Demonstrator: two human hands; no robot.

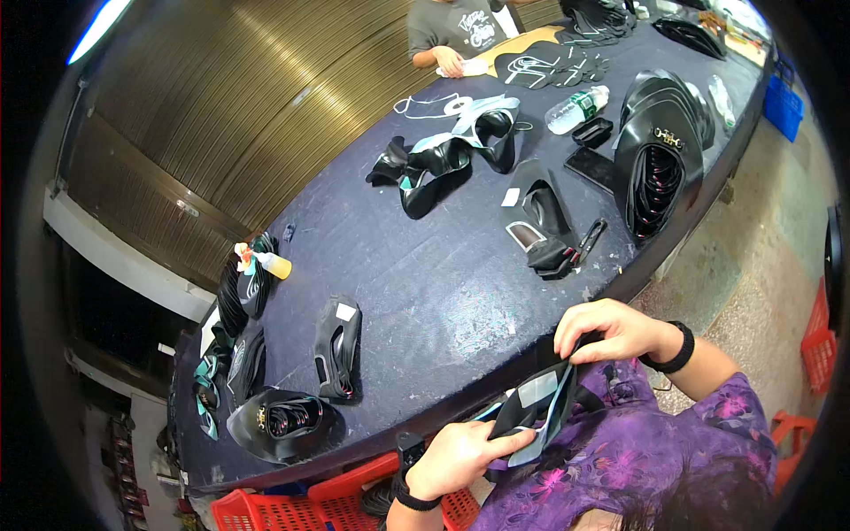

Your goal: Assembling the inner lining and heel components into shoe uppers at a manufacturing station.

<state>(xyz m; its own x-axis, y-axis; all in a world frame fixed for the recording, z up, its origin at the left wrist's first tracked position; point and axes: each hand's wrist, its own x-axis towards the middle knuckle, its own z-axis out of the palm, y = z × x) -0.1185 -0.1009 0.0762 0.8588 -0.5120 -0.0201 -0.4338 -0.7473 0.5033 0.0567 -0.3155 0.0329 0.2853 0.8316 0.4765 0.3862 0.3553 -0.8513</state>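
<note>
Both of my hands hold one black shoe upper piece (537, 409) with pale grey lining, low in the head view over my purple flowered lap. My left hand (456, 456) grips its lower end, fingers curled around it. My right hand (611, 329), with a black wristband, pinches its top edge next to the table edge. The piece sags between the hands.
A long dark blue table (443, 283) carries stacks of black shoe uppers (657, 150), a clear plastic bottle (575, 109), a yellow glue bottle (270, 262), a black phone (591, 166) and small snips (589, 241). Another person (460, 31) works at the far end. Red baskets (292, 509) stand below.
</note>
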